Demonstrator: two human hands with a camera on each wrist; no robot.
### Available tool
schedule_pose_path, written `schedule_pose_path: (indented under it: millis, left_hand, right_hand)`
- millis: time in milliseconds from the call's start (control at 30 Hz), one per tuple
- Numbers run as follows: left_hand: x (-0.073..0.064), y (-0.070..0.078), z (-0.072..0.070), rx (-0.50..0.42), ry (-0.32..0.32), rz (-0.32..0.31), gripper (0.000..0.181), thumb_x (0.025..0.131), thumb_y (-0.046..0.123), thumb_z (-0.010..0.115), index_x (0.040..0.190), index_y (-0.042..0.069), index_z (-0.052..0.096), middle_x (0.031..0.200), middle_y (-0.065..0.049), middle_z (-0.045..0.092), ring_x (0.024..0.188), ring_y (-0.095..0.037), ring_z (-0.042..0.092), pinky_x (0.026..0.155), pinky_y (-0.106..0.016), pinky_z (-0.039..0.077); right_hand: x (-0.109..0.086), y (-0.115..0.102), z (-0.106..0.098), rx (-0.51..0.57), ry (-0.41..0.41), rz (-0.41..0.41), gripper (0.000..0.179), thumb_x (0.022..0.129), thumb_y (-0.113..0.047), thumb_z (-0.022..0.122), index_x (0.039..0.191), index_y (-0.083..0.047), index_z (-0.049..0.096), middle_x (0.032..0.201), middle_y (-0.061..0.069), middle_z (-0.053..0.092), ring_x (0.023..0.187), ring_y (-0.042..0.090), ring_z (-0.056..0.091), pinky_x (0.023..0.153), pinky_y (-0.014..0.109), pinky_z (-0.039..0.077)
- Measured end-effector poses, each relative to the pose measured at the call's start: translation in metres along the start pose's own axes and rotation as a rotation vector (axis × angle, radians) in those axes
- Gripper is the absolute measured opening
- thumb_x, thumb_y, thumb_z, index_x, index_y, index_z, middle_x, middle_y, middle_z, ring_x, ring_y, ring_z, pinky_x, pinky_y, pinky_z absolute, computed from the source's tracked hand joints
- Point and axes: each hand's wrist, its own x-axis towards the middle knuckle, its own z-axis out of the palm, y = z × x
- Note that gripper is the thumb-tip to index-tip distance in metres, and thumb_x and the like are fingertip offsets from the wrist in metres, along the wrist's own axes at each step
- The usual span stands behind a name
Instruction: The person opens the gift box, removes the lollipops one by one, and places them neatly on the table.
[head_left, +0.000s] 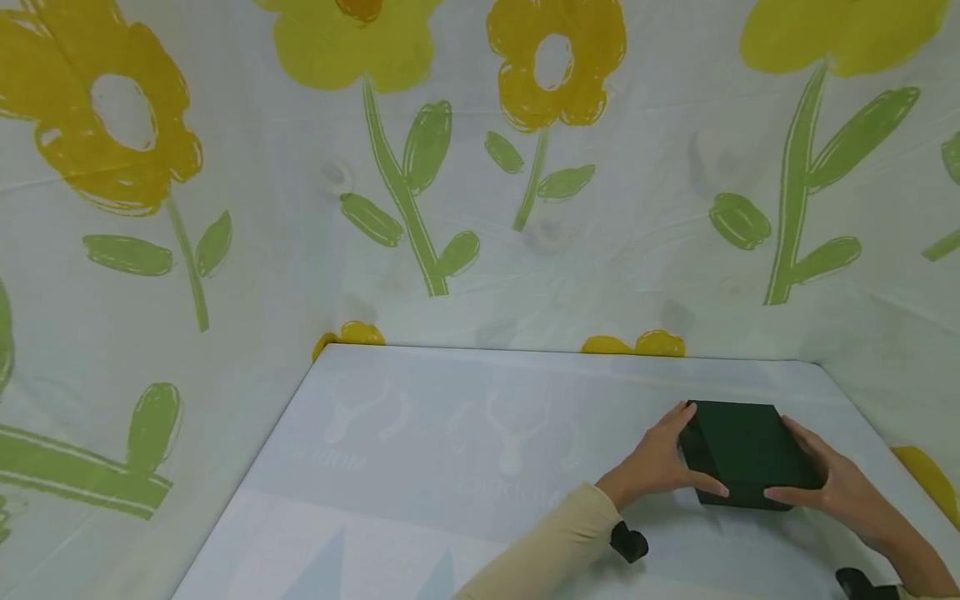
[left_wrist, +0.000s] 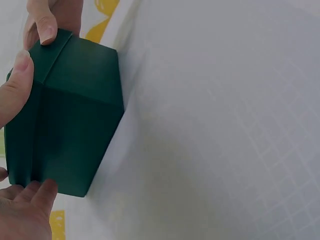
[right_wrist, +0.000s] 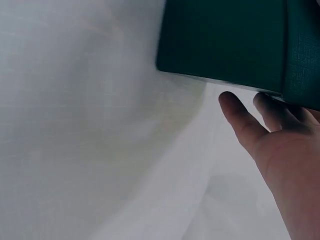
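Observation:
A dark green box (head_left: 757, 450) with a lid seam is held between both hands near the right end of the table. My left hand (head_left: 660, 458) grips its left side, thumb on the near face. From the other side my right hand (head_left: 840, 479) grips it, its thumb also along the front. In the left wrist view the box (left_wrist: 80, 120) shows its seam, with thumbs on the lid part. The right wrist view has the box (right_wrist: 225, 40) above the fingers of my right hand (right_wrist: 285, 145). Whether its base touches the table, I cannot tell.
A white cloth with faint prints covers the table (head_left: 420, 450). Behind and beside it hangs a white curtain (head_left: 637, 200) with yellow flowers and green stems. Black straps (head_left: 630, 542) sit at the wrists.

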Motion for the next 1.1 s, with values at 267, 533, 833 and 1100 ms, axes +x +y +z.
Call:
schedule_pose_path:
  millis: [267,533,833,1100]
  left_hand:
    - [0.000,0.007,-0.006,-0.086,0.037,0.018,0.108,0.068,0.039,0.084,0.152,0.020,0.019,0.155,0.006,0.017,0.138,-0.008,0.023,0.100,-0.022,0.037]
    - [-0.004,0.008,-0.018,-0.279,0.042,0.025,0.103,0.070,0.030,0.084,0.151,0.023,0.020,0.153,0.010,0.016,0.133,-0.006,0.033,0.092,-0.018,0.043]
    - [-0.013,0.003,-0.026,-0.398,0.086,0.035,0.095,0.073,0.028,0.083,0.149,0.022,0.026,0.150,0.011,0.024,0.134,-0.004,0.029,0.099,-0.020,0.038]
    - [-0.018,0.001,-0.044,-0.475,0.130,0.062,0.083,0.078,0.024,0.079,0.147,0.018,0.032,0.146,0.011,0.031,0.130,-0.001,0.033,0.099,-0.019,0.038]
  right_hand:
    - [-0.005,-0.011,-0.005,0.026,0.058,-0.059,0.097,0.089,-0.019,0.067,0.150,-0.033,-0.007,0.153,-0.009,-0.011,0.142,0.022,-0.013,0.113,0.049,0.003]
    - [-0.006,-0.026,-0.007,0.015,0.112,-0.031,0.094,0.089,-0.024,0.067,0.150,-0.036,-0.004,0.156,-0.001,-0.012,0.139,0.042,-0.010,0.095,0.075,0.008]
    - [-0.006,-0.046,-0.006,-0.037,0.100,0.003,0.087,0.092,-0.030,0.062,0.151,-0.034,-0.002,0.153,0.029,0.004,0.125,0.056,0.022,0.086,0.069,0.035]
    - [-0.002,-0.064,-0.002,-0.032,0.132,-0.019,0.078,0.095,-0.030,0.058,0.153,-0.024,0.006,0.146,0.035,0.019,0.106,0.005,0.046,0.070,0.016,0.047]
